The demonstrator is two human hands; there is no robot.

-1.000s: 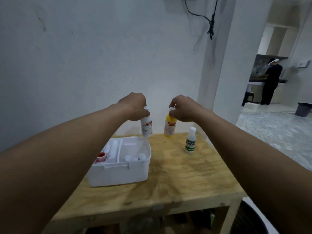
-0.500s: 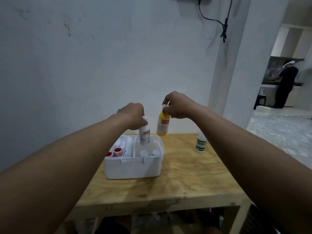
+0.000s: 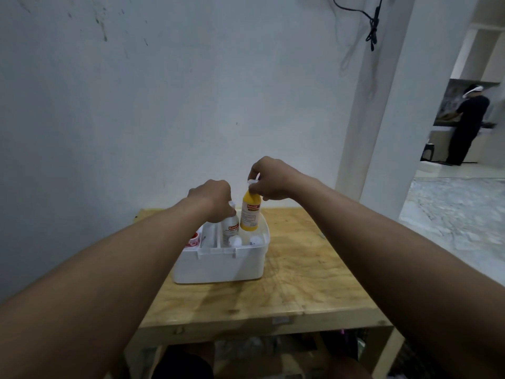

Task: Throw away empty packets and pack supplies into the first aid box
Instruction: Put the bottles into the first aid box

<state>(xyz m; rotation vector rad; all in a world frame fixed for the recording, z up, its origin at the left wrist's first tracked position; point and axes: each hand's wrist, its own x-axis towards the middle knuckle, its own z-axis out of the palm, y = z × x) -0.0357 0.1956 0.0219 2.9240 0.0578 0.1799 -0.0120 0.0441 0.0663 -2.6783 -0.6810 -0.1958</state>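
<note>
A white first aid box (image 3: pixel 218 265) stands open on the wooden table (image 3: pixel 306 280). My left hand (image 3: pixel 213 198) grips the top of a white bottle (image 3: pixel 230 228) whose lower part is down inside the box's right compartment. My right hand (image 3: pixel 269 181) pinches the white cap of a yellow bottle (image 3: pixel 250 216), held upright just above that same compartment, beside the white bottle. Two white caps (image 3: pixel 235 240) show in the compartment. Red-capped items (image 3: pixel 194 237) sit in the left compartment, partly hidden by my left arm.
The table stands against a pale wall, with a white pillar (image 3: pixel 382 110) at the right. Beyond it a person in black (image 3: pixel 466 127) stands in another room. Dark items lie under the table (image 3: pixel 246 348).
Both hands came down and left over the box. The white bottle sank into the right compartment and the yellow bottle moved over it. The green-labelled bottle seen earlier is hidden behind my right arm.
</note>
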